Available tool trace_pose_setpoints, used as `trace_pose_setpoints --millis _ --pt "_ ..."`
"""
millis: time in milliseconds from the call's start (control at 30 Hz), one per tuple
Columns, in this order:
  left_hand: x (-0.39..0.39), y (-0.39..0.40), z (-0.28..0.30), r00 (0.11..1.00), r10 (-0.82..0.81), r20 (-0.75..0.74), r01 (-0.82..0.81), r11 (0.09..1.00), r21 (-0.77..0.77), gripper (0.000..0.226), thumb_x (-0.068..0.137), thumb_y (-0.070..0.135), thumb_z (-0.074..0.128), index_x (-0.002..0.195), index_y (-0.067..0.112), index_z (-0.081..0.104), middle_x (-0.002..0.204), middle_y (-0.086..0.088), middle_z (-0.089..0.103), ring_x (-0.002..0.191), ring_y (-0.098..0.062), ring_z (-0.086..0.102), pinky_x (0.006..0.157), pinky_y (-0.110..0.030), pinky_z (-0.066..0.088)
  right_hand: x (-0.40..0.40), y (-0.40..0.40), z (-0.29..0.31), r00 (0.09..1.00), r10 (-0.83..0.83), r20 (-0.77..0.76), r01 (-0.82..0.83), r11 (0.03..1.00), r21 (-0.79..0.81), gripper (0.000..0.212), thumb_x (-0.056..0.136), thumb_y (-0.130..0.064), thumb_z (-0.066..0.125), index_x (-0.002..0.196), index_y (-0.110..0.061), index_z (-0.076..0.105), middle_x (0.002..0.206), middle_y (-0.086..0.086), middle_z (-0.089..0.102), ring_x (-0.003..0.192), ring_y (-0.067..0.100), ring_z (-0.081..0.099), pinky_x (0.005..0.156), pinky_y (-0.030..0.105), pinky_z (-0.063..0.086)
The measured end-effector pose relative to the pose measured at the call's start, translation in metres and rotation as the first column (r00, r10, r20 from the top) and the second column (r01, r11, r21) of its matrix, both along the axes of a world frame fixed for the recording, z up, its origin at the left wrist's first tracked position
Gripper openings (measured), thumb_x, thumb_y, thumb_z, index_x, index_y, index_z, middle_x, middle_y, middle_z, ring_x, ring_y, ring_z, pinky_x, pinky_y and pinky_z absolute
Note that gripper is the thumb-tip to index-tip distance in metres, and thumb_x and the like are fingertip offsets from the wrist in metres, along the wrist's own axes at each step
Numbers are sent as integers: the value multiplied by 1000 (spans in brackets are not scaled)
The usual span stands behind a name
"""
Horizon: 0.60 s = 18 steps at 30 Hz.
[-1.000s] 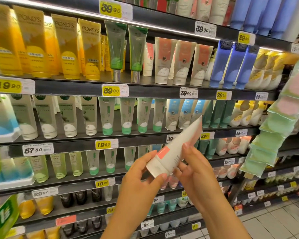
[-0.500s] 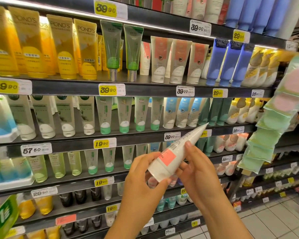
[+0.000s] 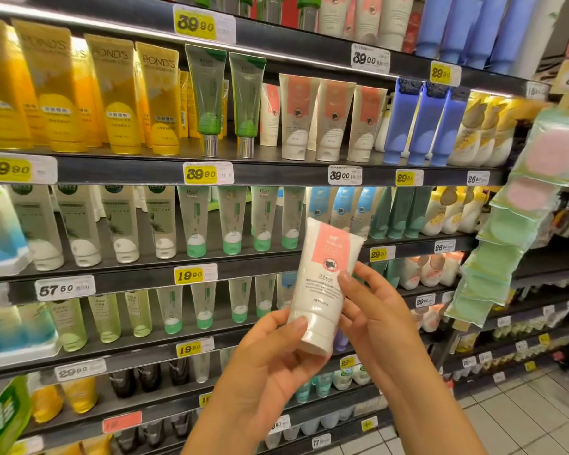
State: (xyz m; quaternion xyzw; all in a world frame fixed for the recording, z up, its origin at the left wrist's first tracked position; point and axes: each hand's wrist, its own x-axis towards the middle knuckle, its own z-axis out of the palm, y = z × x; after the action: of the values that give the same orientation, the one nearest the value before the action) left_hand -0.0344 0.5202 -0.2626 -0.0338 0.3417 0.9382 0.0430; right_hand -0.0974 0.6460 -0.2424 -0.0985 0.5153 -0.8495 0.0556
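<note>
We see the white tube with the pink label [image 3: 322, 290] held cap-down and nearly upright, label toward us, in the air before the shelves [image 3: 276, 174], overlapping the front edge of the shelf that bears the yellow 19.90 tag [image 3: 195, 274]. The left hand [image 3: 266, 366] grips its capped lower end, thumb on the front, while the right hand [image 3: 375, 323] holds its right edge, fingers [image 3: 345, 279] closed narrowly around it. Matching tubes [image 3: 334, 116] stand on the next shelf up.
</note>
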Motion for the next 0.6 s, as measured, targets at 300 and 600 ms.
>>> trace_pose_setpoints --millis 300,600 --pt "0 2 0 991 -31 132 20 996 87 34 58 13 72 85 -8 73 98 -31 68 84 -39 68 61 -40 60 1 -5 -5 981 -55 188 43 997 68 9 84 -15 62 90 -9 63 79 7 69 65 21 62 42 24 44" --pt "-5 1 2 992 -75 106 71 996 45 30 58 9 74 83 -7 72 94 -29 69 81 -39 69 58 -40 59 -1 -5 2 976 -107 190 90 991 97 13 86 -16 62 95 -7 60 77 8 68 63 22 60 42 26 38"
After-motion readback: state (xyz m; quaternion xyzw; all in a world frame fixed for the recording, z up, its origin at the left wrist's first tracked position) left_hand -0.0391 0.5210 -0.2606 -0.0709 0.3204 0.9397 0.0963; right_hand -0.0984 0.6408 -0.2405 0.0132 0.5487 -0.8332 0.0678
